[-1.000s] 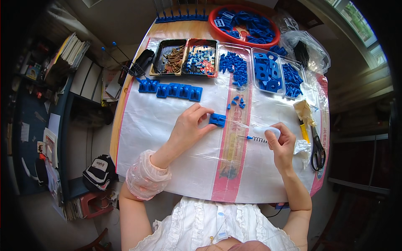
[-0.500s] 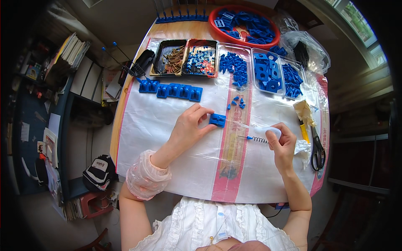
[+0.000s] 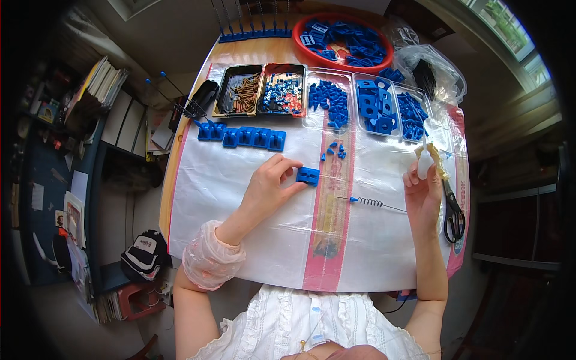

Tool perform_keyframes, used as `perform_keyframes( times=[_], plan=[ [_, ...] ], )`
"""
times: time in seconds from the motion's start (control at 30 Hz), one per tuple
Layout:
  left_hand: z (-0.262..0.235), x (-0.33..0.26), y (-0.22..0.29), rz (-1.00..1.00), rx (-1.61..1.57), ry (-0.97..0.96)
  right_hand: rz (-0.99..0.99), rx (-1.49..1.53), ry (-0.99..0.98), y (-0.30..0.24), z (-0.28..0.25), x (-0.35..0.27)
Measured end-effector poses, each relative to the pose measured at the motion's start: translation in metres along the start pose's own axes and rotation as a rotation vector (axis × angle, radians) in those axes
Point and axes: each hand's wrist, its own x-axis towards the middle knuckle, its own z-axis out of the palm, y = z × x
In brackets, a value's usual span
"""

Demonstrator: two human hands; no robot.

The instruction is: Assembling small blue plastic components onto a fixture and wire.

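My left hand (image 3: 271, 189) pinches a small blue plastic block (image 3: 308, 176) against the cloth, thumb and fingers at its left edge. In my right hand (image 3: 422, 195) is a white squeeze bottle (image 3: 425, 164) with a thin nozzle, held upright near the right side of the table. Between the hands lies a thin wire with a black coil spring (image 3: 371, 203) and a blue tip, apart from both. Several small blue cone-shaped pieces (image 3: 333, 150) lie loose beyond the block. Farther left, a row of blue blocks (image 3: 246, 137) rests on the cloth.
Along the back stand trays of brown screws (image 3: 246, 90), small nuts (image 3: 284, 90), blue cones (image 3: 329, 99) and blue plates (image 3: 377, 105). A red basin (image 3: 296, 43) of blue parts sits behind them. Black scissors (image 3: 454, 219) and crumpled yellowish paper (image 3: 443, 161) lie at the right.
My right hand has swung right and away from the block, turning the bottle from pointing left to upright. My left hand still holds the block. The view has shifted slightly.
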Motion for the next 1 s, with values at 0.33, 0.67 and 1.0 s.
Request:
perform_keyframes(
  times=[0.33,0.67,1.0],
  plan=[
    [0.001,0.000,0.001,0.024,0.010,0.011,-0.075,-0.021,0.046,-0.016,-0.045,0.025],
    [0.001,0.001,0.000,0.059,0.015,-0.001,-0.060,-0.317,0.068,-0.014,-0.046,0.028],
    [-0.001,0.000,-0.001,-0.005,-0.019,-0.023,-0.097,-0.830,0.122,-0.006,-0.046,0.026]
  ],
)
